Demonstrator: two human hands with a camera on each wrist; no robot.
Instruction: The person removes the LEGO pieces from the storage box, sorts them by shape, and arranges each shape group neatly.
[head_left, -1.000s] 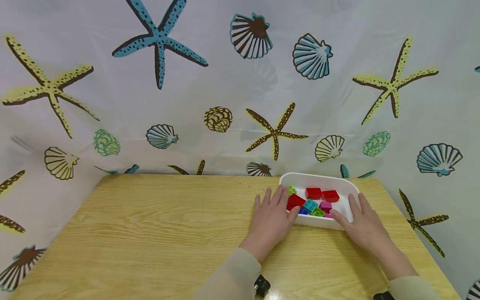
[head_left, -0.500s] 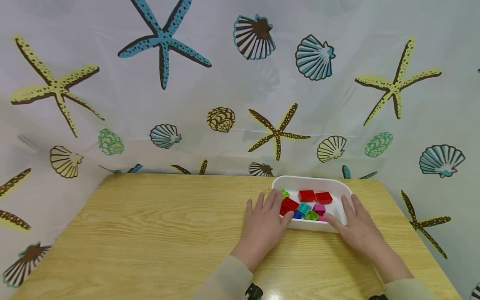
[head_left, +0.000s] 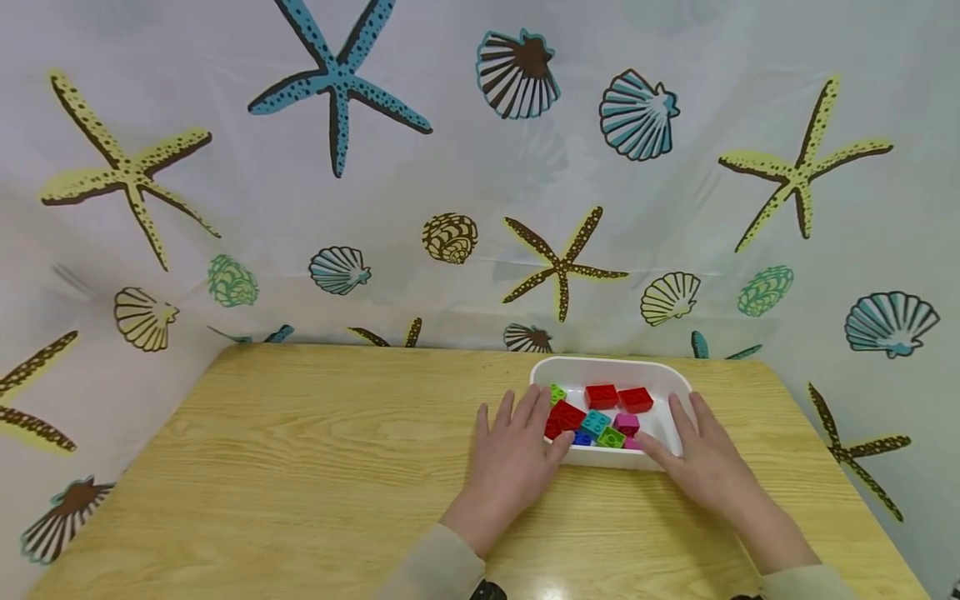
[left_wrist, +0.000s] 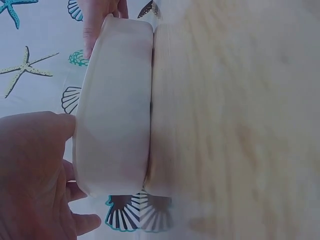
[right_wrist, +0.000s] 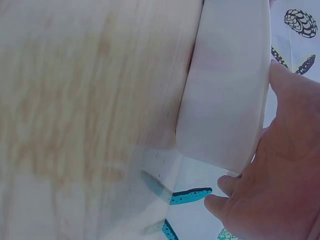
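A white tray [head_left: 607, 457] of toy building bricks stands on the wooden table, held from both ends. My left hand [head_left: 510, 462] holds its near left corner, thumb at the front rim and fingers along the left end. At the near right corner my right hand [head_left: 711, 471] holds it the same way. Inside lie red bricks [head_left: 601, 396], a teal brick [head_left: 596, 423], green, blue and pink ones; some are partly hidden by my left hand. Both wrist views show the tray's front wall [left_wrist: 115, 105], with each thumb at the rim.
The wooden table [head_left: 322, 450] stretches left of and in front of the tray. A curtain [head_left: 420, 167] printed with starfish and shells hangs behind the table and along both sides. Dark wrist cameras [head_left: 489, 591] show at the cuffs.
The tray has slid left and slightly nearer to me, both hands moving along with it. The head view has turned a little left. The bricks keep their arrangement.
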